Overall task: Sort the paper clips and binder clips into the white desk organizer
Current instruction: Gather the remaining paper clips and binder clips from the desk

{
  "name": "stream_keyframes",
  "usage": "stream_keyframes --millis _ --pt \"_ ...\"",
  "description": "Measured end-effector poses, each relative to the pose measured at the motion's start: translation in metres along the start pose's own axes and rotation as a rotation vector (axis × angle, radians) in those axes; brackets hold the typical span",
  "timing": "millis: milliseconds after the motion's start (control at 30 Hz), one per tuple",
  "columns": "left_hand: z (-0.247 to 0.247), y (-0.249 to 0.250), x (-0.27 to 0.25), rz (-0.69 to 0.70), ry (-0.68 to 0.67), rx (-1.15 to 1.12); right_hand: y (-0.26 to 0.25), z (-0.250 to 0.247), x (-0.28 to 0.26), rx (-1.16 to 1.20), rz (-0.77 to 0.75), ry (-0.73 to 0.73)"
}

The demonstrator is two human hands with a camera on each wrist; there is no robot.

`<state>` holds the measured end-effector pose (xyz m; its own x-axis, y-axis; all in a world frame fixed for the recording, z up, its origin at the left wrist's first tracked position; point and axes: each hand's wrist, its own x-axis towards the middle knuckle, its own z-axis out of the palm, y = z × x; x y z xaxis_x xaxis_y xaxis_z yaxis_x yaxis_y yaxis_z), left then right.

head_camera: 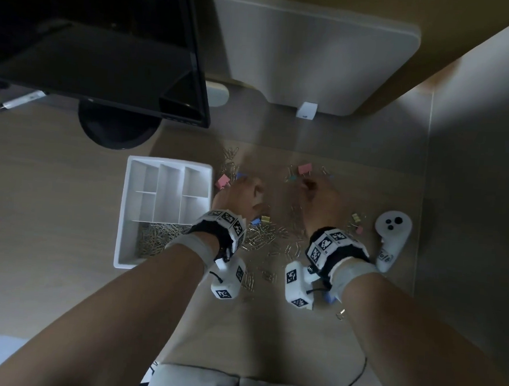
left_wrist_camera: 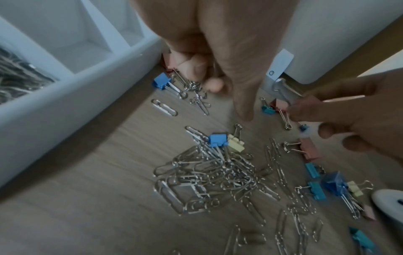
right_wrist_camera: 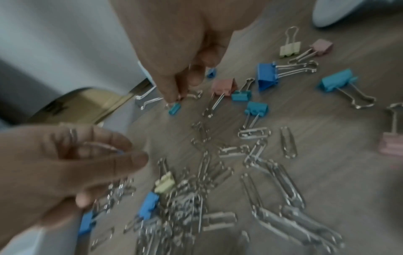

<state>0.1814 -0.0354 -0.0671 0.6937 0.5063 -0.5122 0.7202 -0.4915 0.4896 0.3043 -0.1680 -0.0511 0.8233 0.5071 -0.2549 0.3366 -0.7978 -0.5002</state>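
Observation:
The white desk organizer (head_camera: 125, 214) stands left of my hands, its near compartment filled with paper clips (head_camera: 156, 237). More paper clips (left_wrist_camera: 209, 176) and coloured binder clips lie scattered on the wooden table. My left hand (head_camera: 248, 192) hovers over the heap, fingers curled round a few paper clips (right_wrist_camera: 87, 143). A blue binder clip (left_wrist_camera: 217, 139) and a yellow one (left_wrist_camera: 235, 145) lie just below it. My right hand (right_wrist_camera: 176, 96) reaches down further right, thumb and fingertips pinching a small teal binder clip (right_wrist_camera: 174, 107) on the table. A pink binder clip (right_wrist_camera: 224, 86) lies beside it.
A black monitor (head_camera: 107, 47) on a round foot stands at the back left. A white panel (head_camera: 311, 55) leans at the back. A white hand controller (head_camera: 392, 232) lies right of my right wrist. A large silver binder clip (right_wrist_camera: 148, 98) lies beyond my right fingertips.

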Motion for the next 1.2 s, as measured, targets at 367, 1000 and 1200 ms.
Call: stream_keyframes --millis 367,1000,1200 --pt "0.015 0.018 -0.003 0.011 -0.118 0.184 0.021 -0.006 -0.017 -0.11 0.116 -0.041" --pt "-0.01 -0.003 -0.025 -0.149 0.147 -0.028 -0.01 0.033 -0.025 -0.352 -0.015 -0.247" --pt "-0.008 -0.021 -0.037 -0.073 -0.009 0.038 -0.022 0.041 -0.021 -0.357 0.0 -0.279"
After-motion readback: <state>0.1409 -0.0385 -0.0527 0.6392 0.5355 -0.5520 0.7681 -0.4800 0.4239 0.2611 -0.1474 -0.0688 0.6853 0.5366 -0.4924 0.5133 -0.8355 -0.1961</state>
